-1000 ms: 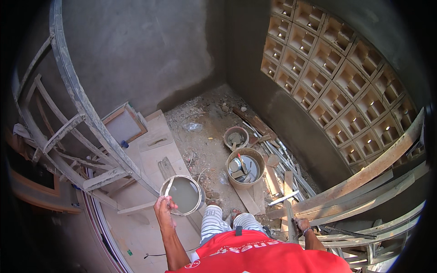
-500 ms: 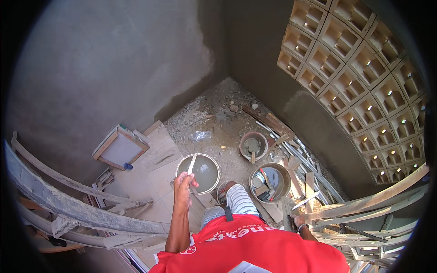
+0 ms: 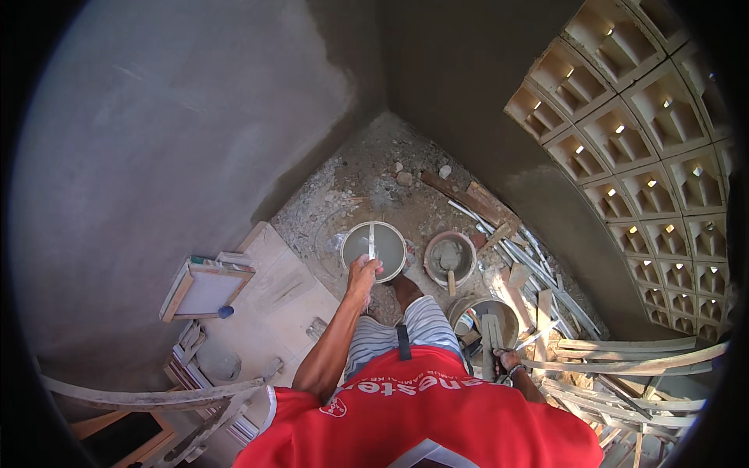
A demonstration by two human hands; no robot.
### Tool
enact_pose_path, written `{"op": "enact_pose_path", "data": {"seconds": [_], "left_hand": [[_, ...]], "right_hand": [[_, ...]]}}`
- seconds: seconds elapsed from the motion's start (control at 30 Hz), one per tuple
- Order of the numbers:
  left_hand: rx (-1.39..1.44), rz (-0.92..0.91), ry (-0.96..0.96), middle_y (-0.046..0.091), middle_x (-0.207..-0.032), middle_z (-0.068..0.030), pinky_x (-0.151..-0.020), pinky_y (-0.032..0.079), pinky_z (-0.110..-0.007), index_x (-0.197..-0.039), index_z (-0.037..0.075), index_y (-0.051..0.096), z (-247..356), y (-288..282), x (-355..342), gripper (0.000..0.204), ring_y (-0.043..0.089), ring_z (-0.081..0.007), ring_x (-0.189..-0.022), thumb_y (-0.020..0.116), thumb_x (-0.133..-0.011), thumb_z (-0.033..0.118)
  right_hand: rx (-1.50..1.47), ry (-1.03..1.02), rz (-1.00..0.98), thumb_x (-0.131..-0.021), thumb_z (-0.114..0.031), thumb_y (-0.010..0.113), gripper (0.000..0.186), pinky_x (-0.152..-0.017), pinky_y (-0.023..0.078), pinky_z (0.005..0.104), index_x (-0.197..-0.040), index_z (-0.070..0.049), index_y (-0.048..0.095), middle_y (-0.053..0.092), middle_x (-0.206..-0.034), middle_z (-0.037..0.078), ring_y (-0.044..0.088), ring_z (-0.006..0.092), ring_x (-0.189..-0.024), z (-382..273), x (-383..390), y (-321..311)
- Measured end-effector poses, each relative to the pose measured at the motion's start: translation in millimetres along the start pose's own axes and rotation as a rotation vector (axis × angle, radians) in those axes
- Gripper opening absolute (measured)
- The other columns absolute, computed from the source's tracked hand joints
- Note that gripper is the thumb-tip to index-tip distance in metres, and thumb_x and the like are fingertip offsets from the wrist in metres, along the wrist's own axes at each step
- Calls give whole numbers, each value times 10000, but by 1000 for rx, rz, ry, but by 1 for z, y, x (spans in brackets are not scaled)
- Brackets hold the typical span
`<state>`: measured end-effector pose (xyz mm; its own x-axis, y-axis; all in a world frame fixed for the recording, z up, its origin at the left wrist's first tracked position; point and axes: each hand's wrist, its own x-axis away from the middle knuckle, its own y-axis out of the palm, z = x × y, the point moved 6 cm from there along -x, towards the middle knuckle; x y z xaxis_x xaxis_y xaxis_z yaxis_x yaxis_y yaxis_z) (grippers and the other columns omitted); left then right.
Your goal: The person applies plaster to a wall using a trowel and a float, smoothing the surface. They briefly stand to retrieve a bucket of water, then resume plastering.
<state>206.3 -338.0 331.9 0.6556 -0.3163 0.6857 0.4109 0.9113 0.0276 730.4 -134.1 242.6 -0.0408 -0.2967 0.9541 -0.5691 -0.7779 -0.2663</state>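
Note:
My left hand (image 3: 364, 271) grips the pale handle of a bucket (image 3: 351, 238) full of grey, cloudy water, held out in front of my legs. On the right, my right hand (image 3: 507, 363) holds a long grey flat board (image 3: 491, 337), which partly covers a wide tub (image 3: 511, 316) with tools inside. Between the two, a smaller round pail (image 3: 470, 257) containing grey mix and a wooden-handled trowel (image 3: 449, 273) stands on the rubble floor.
A rough wall (image 3: 172, 132) meets a darker one with a pierced block panel (image 3: 624, 132). Floor tiles (image 3: 273, 320) and a framed board (image 3: 214, 290) lie left. Planks and metal strips (image 3: 530, 257) line the right wall; wooden ladder-like frames (image 3: 148, 398) curve along both lower sides.
My view has shifted toward the corner as my legs stepped forward. My left hand has carried the bucket forward and right; my right hand still holds the board, now over the tub.

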Motion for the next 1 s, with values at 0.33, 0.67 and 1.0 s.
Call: {"op": "enact_pose_path", "data": {"seconds": [0.33, 0.67, 1.0], "left_hand": [[-178, -131, -223, 616, -867, -114, -451, 453, -380, -1033, -23, 595, -52, 90, -238, 248, 622, -226, -742, 589, -821, 105], [-163, -230, -214, 596, -853, -65, -670, 471, -333, -1029, 42, 572, -197, 154, -411, 188, 576, -168, -770, 596, -863, 128], [-213, -315, -181, 611, -831, -55, -694, 473, -313, -968, 44, 574, -194, 163, -424, 147, 590, -165, -756, 603, -824, 53]], "right_hand": [[-30, -235, 56, -911, -266, 669, 277, -392, 427, 302, -918, -34, 518, 519, -592, 30, 509, 147, -430, -207, 69, 68], [430, -594, 222, -891, -270, 633, 338, -698, 504, 442, -1054, 22, 581, 659, -836, 228, 646, 413, -792, -359, -67, 168], [630, -678, 149, -854, -265, 651, 409, -779, 516, 454, -1185, -34, 588, 676, -960, 236, 648, 411, -947, -455, -259, 230]]}}
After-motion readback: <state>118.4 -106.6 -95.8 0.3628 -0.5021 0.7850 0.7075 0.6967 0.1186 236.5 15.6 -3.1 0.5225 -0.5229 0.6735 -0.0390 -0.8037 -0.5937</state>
